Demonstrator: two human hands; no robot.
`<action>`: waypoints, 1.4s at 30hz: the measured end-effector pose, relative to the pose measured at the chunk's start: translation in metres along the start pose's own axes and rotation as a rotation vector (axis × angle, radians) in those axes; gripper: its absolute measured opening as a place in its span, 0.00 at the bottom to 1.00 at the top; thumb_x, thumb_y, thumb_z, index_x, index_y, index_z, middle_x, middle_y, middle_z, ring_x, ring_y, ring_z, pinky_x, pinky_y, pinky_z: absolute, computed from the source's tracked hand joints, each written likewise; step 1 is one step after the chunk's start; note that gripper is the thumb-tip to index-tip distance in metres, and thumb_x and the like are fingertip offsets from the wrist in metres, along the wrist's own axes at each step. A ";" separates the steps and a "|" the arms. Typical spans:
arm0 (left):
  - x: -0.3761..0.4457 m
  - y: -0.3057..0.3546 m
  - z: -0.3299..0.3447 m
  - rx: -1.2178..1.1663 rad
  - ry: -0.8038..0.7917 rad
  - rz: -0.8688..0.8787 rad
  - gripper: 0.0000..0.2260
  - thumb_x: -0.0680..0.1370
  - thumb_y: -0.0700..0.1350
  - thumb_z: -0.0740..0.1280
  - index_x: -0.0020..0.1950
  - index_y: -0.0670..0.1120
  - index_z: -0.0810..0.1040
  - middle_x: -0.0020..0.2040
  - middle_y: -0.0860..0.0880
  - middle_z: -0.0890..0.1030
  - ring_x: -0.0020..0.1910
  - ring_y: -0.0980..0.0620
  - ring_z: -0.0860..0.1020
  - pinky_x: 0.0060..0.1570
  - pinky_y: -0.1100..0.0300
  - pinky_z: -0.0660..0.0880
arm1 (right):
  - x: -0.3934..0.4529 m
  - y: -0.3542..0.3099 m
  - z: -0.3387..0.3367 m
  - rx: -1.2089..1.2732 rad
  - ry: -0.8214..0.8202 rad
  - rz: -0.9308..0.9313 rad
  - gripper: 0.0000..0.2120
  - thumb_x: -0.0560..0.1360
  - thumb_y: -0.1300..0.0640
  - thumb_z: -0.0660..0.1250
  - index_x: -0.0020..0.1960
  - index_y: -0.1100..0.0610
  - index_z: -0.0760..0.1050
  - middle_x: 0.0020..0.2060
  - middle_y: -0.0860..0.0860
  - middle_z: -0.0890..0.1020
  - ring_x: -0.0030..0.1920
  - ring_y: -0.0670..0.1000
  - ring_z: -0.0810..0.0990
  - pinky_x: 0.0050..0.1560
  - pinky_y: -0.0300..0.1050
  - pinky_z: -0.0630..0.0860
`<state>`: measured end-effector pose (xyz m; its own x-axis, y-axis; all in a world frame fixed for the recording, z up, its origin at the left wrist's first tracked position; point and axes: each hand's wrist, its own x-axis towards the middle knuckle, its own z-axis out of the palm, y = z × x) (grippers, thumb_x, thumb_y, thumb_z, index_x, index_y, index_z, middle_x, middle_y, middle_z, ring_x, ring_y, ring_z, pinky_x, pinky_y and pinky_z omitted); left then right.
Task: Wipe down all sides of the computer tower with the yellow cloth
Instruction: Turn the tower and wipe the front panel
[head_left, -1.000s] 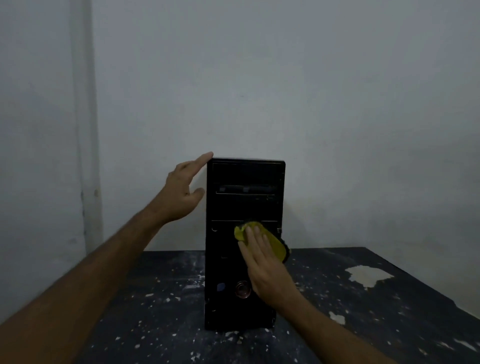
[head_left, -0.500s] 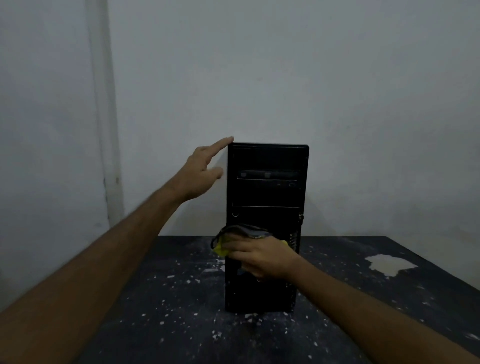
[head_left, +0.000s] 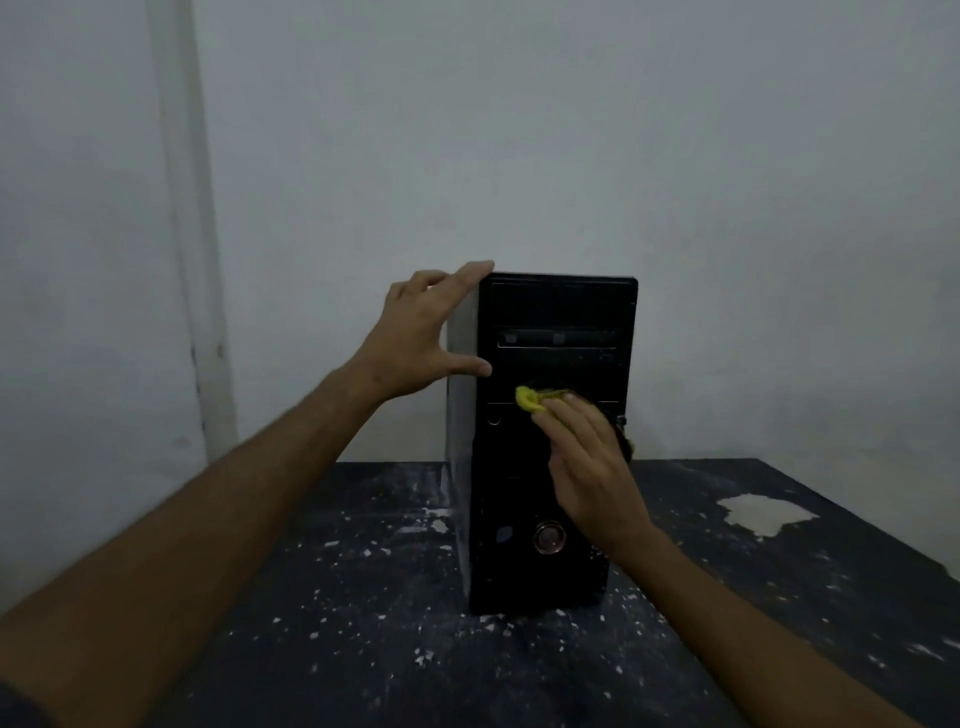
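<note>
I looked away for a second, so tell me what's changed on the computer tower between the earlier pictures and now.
The right hand swept the yellow cloth down and leftward across the front panel, then back up to mid-panel. The left hand shifted from a fingertip on the top corner to fingers on top and thumb on the front edge. The computer tower stayed upright on the speckled table.

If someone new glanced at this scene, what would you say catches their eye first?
The black tower standing upright mid-frame on the paint-flecked dark table, against a pale wall. Next, the bright yellow cloth, which the right hand presses flat to the tower's front below the drive bay. The left hand steadies the tower's upper left edge, fingers on top, thumb at the front.
</note>
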<state>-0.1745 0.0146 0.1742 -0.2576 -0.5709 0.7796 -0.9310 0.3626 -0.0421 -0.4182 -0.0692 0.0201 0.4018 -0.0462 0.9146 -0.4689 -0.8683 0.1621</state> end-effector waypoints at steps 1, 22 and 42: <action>0.002 0.004 0.004 0.002 0.010 0.009 0.51 0.66 0.65 0.78 0.83 0.55 0.57 0.78 0.55 0.67 0.73 0.49 0.63 0.68 0.55 0.57 | 0.002 -0.004 -0.002 0.023 0.044 0.066 0.23 0.78 0.70 0.64 0.73 0.64 0.72 0.70 0.58 0.74 0.70 0.60 0.71 0.70 0.58 0.70; 0.050 0.092 0.066 0.000 0.072 0.137 0.50 0.69 0.64 0.76 0.84 0.52 0.56 0.82 0.54 0.60 0.73 0.49 0.63 0.71 0.53 0.58 | -0.034 -0.001 -0.022 0.206 0.214 0.653 0.30 0.79 0.55 0.72 0.79 0.55 0.66 0.59 0.49 0.68 0.56 0.49 0.72 0.57 0.40 0.74; 0.027 0.045 0.065 -0.216 0.133 -0.038 0.33 0.77 0.58 0.69 0.80 0.50 0.67 0.77 0.50 0.70 0.76 0.48 0.66 0.75 0.45 0.64 | -0.048 0.024 -0.031 0.117 0.166 0.522 0.29 0.82 0.56 0.65 0.81 0.59 0.61 0.62 0.52 0.66 0.59 0.50 0.70 0.58 0.42 0.73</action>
<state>-0.2403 -0.0327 0.1524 -0.1738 -0.4907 0.8538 -0.8590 0.4995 0.1122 -0.4732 -0.0729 -0.0088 0.0063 -0.4144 0.9101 -0.4784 -0.8004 -0.3612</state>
